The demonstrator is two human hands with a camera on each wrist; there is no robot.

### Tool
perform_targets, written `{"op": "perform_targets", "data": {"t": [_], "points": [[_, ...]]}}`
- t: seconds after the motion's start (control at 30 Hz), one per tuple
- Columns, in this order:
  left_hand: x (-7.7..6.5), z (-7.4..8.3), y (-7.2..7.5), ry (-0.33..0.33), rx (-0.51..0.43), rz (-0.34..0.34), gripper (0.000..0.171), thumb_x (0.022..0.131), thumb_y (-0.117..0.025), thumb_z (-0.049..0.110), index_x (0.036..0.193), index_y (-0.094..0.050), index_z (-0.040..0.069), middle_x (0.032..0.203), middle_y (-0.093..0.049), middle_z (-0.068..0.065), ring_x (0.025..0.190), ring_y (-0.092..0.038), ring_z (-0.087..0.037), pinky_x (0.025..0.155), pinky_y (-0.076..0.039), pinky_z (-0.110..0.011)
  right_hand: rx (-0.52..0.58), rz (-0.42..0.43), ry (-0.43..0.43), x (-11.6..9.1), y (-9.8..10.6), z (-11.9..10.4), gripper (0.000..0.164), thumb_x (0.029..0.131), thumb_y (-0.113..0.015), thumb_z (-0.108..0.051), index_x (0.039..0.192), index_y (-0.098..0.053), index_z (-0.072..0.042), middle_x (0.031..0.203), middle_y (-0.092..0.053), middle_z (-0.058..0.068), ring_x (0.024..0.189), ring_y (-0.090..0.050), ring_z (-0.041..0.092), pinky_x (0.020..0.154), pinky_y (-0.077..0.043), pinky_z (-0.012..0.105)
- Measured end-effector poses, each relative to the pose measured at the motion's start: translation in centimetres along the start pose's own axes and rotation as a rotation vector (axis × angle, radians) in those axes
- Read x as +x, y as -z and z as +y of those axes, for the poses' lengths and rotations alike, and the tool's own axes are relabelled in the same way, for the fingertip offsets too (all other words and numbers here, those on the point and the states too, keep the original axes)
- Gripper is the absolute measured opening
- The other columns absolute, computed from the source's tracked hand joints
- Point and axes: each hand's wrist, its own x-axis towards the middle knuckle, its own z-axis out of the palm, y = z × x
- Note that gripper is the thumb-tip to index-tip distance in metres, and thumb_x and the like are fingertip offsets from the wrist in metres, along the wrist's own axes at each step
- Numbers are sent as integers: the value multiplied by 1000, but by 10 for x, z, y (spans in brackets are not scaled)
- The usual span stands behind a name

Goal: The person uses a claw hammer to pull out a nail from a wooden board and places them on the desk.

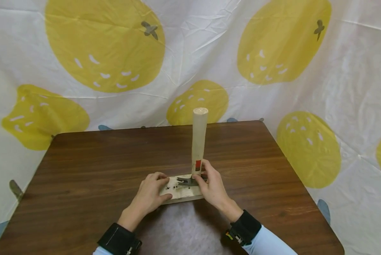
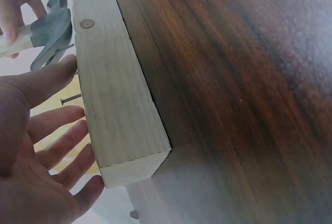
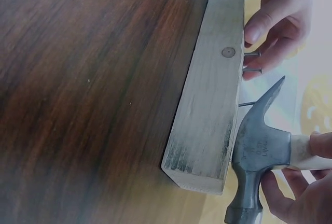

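Observation:
A claw hammer point(image 1: 199, 141) stands head down on a pale wooden board point(image 1: 181, 193), its light wooden handle pointing up. My right hand point(image 1: 214, 188) grips the handle low down, just above the metal head. In the right wrist view the hammer's claw point(image 3: 271, 98) reaches beside a nail point(image 3: 247, 103) that sticks out of the board. Two more nails point(image 3: 252, 70) protrude farther along, close to the left hand. My left hand point(image 1: 149, 193) rests on the board's left end, fingers spread and fingertips touching the wood.
The board lies on a dark brown wooden table point(image 1: 113, 159), near a grey, glossy patch point(image 1: 184, 226) at the front. A white sheet point(image 1: 190, 46) printed with yellow fruit hangs around the back and sides. A round mark point(image 2: 87, 24) shows on the board's near side.

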Motion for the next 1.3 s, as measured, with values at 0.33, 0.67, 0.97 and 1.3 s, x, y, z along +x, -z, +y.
{"op": "perform_targets", "data": {"t": [0.33, 0.67, 0.97, 1.3], "points": [[0, 0, 1, -7, 8, 4, 55, 83, -88, 22, 129, -69, -2, 128, -61, -13, 123, -52, -39, 99, -43, -61, 57, 21, -60, 2, 0, -4, 37, 94, -71, 5, 126, -56, -5, 108, -67, 12, 98, -70, 25, 85, -59, 38], [-1, 1, 1, 1, 7, 1, 55, 84, -87, 21, 130, -68, -2, 129, -61, -14, 124, -52, -39, 101, -43, -60, 126, 74, -88, 3, -1, -5, 41, 91, -72, 10, 127, -54, 0, 112, -67, 20, 96, -72, 36, 79, -60, 49], [-1, 1, -1, 12, 7, -10, 56, 85, -87, 23, 132, -68, -1, 130, -60, -13, 125, -51, -39, 101, -42, -60, 155, 92, -83, 7, 9, -40, 38, 90, -68, 17, 124, -52, 10, 111, -67, 32, 96, -70, 46, 78, -58, 57], [-1, 0, -1, 10, 10, 2, 56, 83, -88, 23, 130, -69, -1, 128, -61, -12, 124, -52, -39, 99, -43, -61, 181, 91, -100, 9, 6, -46, 37, 91, -67, 17, 123, -51, 9, 110, -67, 31, 97, -69, 45, 82, -57, 57]]}}
